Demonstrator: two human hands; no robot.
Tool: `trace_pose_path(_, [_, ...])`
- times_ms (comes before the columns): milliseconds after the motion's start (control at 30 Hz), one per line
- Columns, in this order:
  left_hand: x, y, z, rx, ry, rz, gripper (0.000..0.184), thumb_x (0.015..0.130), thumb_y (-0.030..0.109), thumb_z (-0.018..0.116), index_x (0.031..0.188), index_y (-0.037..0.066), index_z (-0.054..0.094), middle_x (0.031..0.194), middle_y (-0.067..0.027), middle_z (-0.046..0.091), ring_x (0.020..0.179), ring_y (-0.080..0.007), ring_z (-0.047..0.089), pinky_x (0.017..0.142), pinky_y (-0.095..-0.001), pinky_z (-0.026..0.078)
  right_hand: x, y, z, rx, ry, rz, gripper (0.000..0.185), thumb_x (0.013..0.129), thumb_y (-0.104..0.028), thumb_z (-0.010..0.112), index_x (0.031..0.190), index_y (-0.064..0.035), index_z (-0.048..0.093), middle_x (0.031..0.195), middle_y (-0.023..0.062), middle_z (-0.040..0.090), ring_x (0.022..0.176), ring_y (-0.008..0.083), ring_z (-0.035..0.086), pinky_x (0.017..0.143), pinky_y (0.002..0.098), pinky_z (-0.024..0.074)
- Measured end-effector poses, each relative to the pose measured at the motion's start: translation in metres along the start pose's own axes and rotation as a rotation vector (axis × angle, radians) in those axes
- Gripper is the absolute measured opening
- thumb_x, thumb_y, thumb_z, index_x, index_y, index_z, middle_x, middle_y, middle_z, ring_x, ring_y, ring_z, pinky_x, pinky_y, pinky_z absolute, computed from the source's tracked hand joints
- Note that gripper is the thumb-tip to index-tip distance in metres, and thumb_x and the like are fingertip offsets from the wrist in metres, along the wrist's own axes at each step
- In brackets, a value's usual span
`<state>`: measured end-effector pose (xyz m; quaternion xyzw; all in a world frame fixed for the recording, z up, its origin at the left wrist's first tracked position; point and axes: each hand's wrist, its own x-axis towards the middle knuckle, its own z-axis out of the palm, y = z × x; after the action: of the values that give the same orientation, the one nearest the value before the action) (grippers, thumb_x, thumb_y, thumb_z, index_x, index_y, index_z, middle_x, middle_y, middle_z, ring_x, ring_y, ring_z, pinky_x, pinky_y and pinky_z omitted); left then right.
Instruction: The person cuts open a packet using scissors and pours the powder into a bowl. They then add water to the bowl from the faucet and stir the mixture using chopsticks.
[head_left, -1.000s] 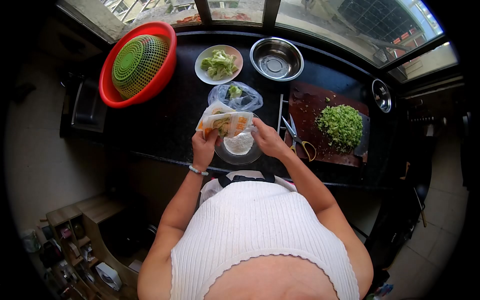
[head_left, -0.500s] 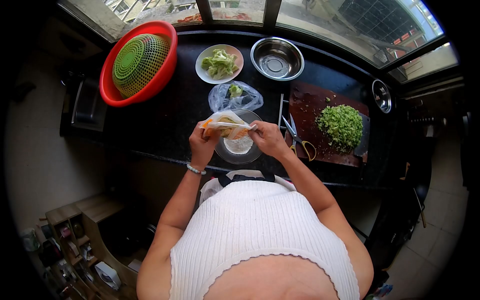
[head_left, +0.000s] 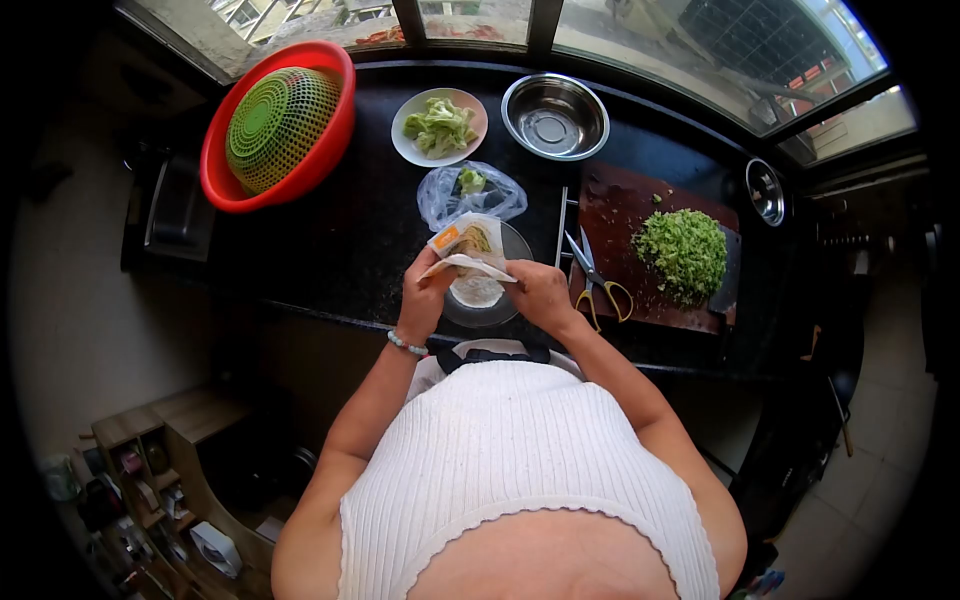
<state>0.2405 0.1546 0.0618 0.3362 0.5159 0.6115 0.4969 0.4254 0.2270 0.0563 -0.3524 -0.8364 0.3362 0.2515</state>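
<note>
A white and orange packet (head_left: 474, 241) is held between both hands above a clear bowl (head_left: 515, 245) with white powder (head_left: 477, 292) in it. My left hand (head_left: 424, 292) grips the packet's left side, its fingers closed. On the right, my right hand (head_left: 541, 292) pinches the other end. The packet hides part of the bowl and powder. Just beyond it, a clear plastic bag (head_left: 430, 197) holds a green vegetable piece.
Behind are a plate (head_left: 402, 150) of leaves and a steel bowl (head_left: 552, 125). A green colander (head_left: 285, 125) lies in a red basin (head_left: 337, 130), left. Scissors (head_left: 592, 275), chopped greens (head_left: 682, 255) and a knife (head_left: 731, 270) rest on a board (head_left: 610, 195); a small metal bowl (head_left: 765, 192) stands beyond.
The packet has shifted from a bunched, leftward position to lower over the bowl, with its printed back panel now spread upward. My left hand has moved slightly right and down.
</note>
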Motion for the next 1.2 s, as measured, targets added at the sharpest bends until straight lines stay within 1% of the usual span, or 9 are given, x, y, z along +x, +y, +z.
trace_pose_path(200, [0.005,-0.01,-0.014,0.623,-0.038,0.319,0.023,0.077,0.003,0.068,0.099,0.001,0.063,0.093,-0.0099,0.063,0.088,-0.0233,0.061,0.078,-0.0313,0.047,-0.003,0.006,0.001,-0.034,0.033,-0.027,0.017,0.074,-0.005,0.063,0.091,-0.0059,0.063,0.084,0.0122,0.065,0.078,0.0303,0.063,0.066,0.0369,0.0503])
trace_pose_path(300, [0.004,-0.01,-0.018,0.584,-0.129,0.346,0.017,0.078,0.0,0.067,0.094,0.001,0.064,0.097,-0.0071,0.061,0.089,-0.0161,0.059,0.077,-0.029,0.047,-0.006,0.009,0.006,-0.044,0.056,-0.027,0.016,0.073,-0.004,0.062,0.089,-0.0057,0.061,0.082,0.0118,0.064,0.077,0.0301,0.063,0.065,0.0375,0.05])
trace_pose_path(433, [0.001,0.003,-0.026,0.388,-0.09,0.126,0.046,0.075,0.008,0.073,0.116,0.004,0.053,0.103,-0.007,0.06,0.096,-0.0154,0.058,0.083,-0.0289,0.047,-0.002,0.002,-0.005,-0.065,0.087,-0.056,0.015,0.072,-0.003,0.062,0.087,-0.0061,0.061,0.081,0.0111,0.063,0.076,0.0294,0.063,0.064,0.0378,0.0499])
trace_pose_path(467, [-0.003,0.012,-0.024,0.438,-0.065,0.166,0.063,0.072,0.014,0.077,0.125,0.005,0.045,0.111,-0.008,0.058,0.101,-0.0182,0.057,0.088,-0.0305,0.045,-0.002,0.0,-0.008,-0.096,0.069,-0.033,0.016,0.072,-0.002,0.062,0.088,-0.0061,0.062,0.083,0.0112,0.064,0.077,0.0293,0.063,0.065,0.0373,0.0502])
trace_pose_path(600, [-0.011,0.046,-0.013,0.951,-0.031,0.525,0.058,0.069,0.012,0.076,0.121,0.006,0.051,0.115,-0.0097,0.058,0.105,-0.0272,0.057,0.09,-0.0351,0.044,-0.002,-0.002,-0.01,-0.164,0.083,-0.071,0.019,0.072,-0.002,0.064,0.09,-0.0064,0.062,0.084,0.0106,0.065,0.077,0.0285,0.064,0.065,0.0369,0.0505])
trace_pose_path(733, [-0.007,0.019,-0.022,0.812,0.013,0.479,0.017,0.075,0.001,0.064,0.091,0.003,0.064,0.09,-0.0099,0.065,0.09,-0.0258,0.062,0.08,-0.0346,0.048,0.002,-0.012,-0.007,-0.149,0.075,-0.072,0.031,0.073,-0.003,0.066,0.103,-0.0052,0.059,0.082,0.0131,0.065,0.075,0.029,0.064,0.064,0.0365,0.0503])
trace_pose_path(933, [-0.016,0.004,-0.023,0.625,0.191,0.398,0.01,0.076,0.001,0.064,0.086,0.002,0.062,0.083,-0.0087,0.064,0.078,-0.0198,0.063,0.07,-0.0282,0.049,-0.001,-0.022,-0.016,-0.028,0.007,0.049,0.045,0.073,-0.008,0.07,0.114,-0.0042,0.054,0.082,0.0132,0.063,0.074,0.0296,0.063,0.065,0.0367,0.0505])
trace_pose_path(1100, [-0.016,-0.003,-0.015,0.479,0.289,0.364,0.015,0.071,-0.004,0.067,0.081,0.004,0.06,0.083,-0.008,0.064,0.081,-0.0191,0.063,0.072,-0.0289,0.05,-0.004,-0.013,-0.007,-0.001,0.094,-0.125,0.03,0.073,-0.004,0.067,0.102,-0.0044,0.057,0.083,0.013,0.063,0.073,0.0293,0.063,0.063,0.0361,0.05])
trace_pose_path(1200, [-0.015,-0.004,-0.017,0.473,0.12,0.442,0.019,0.068,-0.007,0.068,0.079,0.004,0.058,0.085,-0.0087,0.063,0.084,-0.02,0.063,0.074,-0.0293,0.05,-0.004,-0.01,-0.004,0.001,0.137,-0.057,0.021,0.073,0.0,0.066,0.093,-0.0029,0.06,0.081,0.0128,0.063,0.071,0.0275,0.064,0.061,0.0332,0.0502])
